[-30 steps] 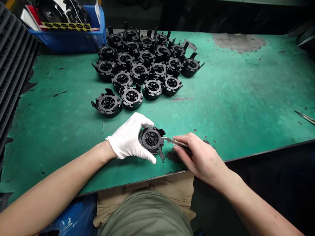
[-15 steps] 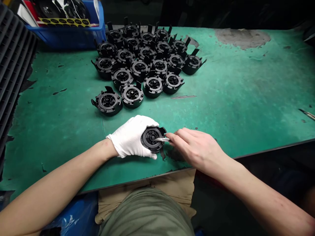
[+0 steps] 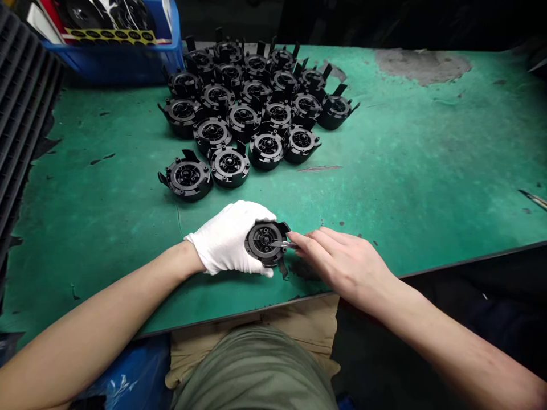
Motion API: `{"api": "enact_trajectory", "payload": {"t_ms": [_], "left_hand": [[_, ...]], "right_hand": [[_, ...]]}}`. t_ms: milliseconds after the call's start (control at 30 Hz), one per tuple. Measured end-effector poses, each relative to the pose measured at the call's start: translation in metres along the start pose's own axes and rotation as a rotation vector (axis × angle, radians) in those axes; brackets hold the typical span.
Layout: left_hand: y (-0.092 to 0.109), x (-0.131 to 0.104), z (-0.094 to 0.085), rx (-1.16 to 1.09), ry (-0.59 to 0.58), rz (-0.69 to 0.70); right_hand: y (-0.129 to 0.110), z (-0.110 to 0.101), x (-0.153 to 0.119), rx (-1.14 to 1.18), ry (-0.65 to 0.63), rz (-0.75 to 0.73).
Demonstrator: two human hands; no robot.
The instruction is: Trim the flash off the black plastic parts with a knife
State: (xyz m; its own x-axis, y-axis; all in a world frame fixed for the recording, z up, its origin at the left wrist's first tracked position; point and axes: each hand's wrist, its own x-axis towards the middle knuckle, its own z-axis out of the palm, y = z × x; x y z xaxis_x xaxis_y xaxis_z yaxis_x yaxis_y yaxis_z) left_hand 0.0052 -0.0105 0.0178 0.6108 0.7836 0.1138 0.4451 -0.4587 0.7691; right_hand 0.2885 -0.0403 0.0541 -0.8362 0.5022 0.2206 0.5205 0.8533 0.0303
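Observation:
My left hand [image 3: 233,238], in a white glove, is wrapped round a round black plastic part [image 3: 260,242] near the front edge of the green table. The part's ribbed face is turned up. My right hand [image 3: 337,253] is bare and pinches a thin metal tool [image 3: 285,244], which looks like tweezers. Its tip lies over the centre of the part; whether it touches is too small to tell. Beyond my hands stand several similar black parts in a cluster, the nearest being one at the left [image 3: 188,175] and one beside it [image 3: 229,164].
The green table [image 3: 405,171] has worn patches. A blue bin [image 3: 123,65] with packaged items stands at the back left. Stacked dark ribbed trays [image 3: 23,97] line the left side. Another thin tool [image 3: 533,198] lies at the right edge.
My right hand and the metal tool have shifted very slightly down. My left hand keeps its hold on the black part with hardly any movement.

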Motion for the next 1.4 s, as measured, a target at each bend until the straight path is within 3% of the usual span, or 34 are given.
{"api": "enact_trajectory", "payload": {"t_ms": [267, 700, 900, 1133, 1400], "left_hand": [[0.003, 0.002, -0.002, -0.010, -0.034, -0.016], [-0.002, -0.001, 0.002, 0.006, 0.006, 0.011], [-0.004, -0.002, 0.004, 0.022, 0.044, 0.036], [0.001, 0.001, 0.000, 0.005, -0.010, 0.008], [0.004, 0.003, -0.002, -0.009, -0.025, -0.006]], "right_hand": [[-0.017, -0.012, -0.003, 0.094, 0.022, 0.105], [-0.037, -0.020, 0.009, -0.114, -0.066, 0.071], [-0.029, -0.023, 0.009, -0.129, -0.080, -0.021], [-0.016, -0.021, 0.011, -0.094, -0.073, -0.084], [0.013, -0.016, 0.020, -0.036, -0.064, -0.239]]}}
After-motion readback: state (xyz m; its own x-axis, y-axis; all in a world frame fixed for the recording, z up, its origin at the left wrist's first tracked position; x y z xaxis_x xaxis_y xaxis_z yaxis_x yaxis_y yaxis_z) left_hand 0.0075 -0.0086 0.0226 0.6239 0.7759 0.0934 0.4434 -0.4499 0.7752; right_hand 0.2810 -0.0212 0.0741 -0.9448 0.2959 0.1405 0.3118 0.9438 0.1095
